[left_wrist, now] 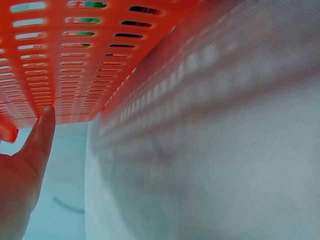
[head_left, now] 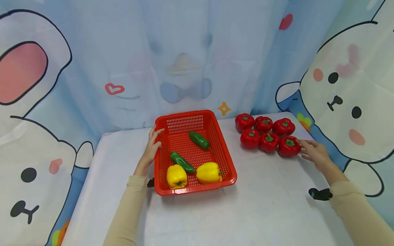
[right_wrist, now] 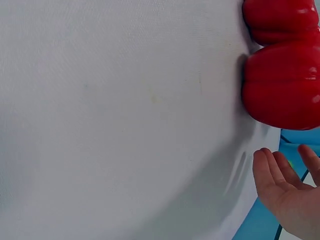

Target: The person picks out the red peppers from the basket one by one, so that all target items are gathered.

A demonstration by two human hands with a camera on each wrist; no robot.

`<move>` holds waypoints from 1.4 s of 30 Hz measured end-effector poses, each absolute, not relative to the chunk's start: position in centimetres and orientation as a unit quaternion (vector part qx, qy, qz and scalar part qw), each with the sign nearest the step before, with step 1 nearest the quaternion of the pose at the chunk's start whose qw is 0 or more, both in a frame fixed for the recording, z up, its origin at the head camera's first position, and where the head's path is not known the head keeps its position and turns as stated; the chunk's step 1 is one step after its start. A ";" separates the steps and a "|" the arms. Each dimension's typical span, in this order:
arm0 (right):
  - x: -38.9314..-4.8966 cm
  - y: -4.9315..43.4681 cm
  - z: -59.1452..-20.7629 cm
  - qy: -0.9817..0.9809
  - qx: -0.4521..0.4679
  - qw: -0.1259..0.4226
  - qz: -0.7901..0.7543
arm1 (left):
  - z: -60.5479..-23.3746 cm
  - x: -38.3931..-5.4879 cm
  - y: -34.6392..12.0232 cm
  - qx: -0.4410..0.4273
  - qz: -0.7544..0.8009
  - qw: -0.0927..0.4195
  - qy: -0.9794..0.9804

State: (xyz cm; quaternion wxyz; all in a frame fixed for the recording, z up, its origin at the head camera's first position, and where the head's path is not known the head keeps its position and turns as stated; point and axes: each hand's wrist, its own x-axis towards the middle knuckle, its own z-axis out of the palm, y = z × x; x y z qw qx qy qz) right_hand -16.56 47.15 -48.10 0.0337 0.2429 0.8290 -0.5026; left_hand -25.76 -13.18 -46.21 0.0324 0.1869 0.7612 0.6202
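My left hand [head_left: 151, 147] holds the left rim of a red plastic basket [head_left: 226, 150], fingers over the edge. In the left wrist view the thumb [left_wrist: 46, 132] lies against the perforated outer wall. Inside the basket are two green chili peppers, one near the middle [head_left: 182, 162] and one farther back [head_left: 199, 140]. Two yellow bell peppers, a left one [head_left: 176, 176] and a right one [head_left: 209, 173], sit along its front. My right hand [head_left: 315, 153] is beside the front right red bell pepper [head_left: 289, 147], its fingers extended; the right wrist view shows a gap between them.
Several more red bell peppers, including one in front [head_left: 268, 142] and one behind [head_left: 244, 122], stand close together right of the basket. A white cloth covers the table [head_left: 246, 215]. Behind it hangs a light blue curtain [head_left: 129, 61] with cartoon animals.
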 end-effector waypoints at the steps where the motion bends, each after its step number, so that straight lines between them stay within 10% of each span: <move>1: -16.7 47.1 -48.0 0.833 0.240 0.034 -0.497 | -46.2 -25.8 -13.2 0.188 0.620 0.030 0.761; 42: -17.4 45.2 -47.0 0.906 0.166 -0.018 -0.389 | -47.7 -27.9 -13.8 0.183 0.503 0.012 0.845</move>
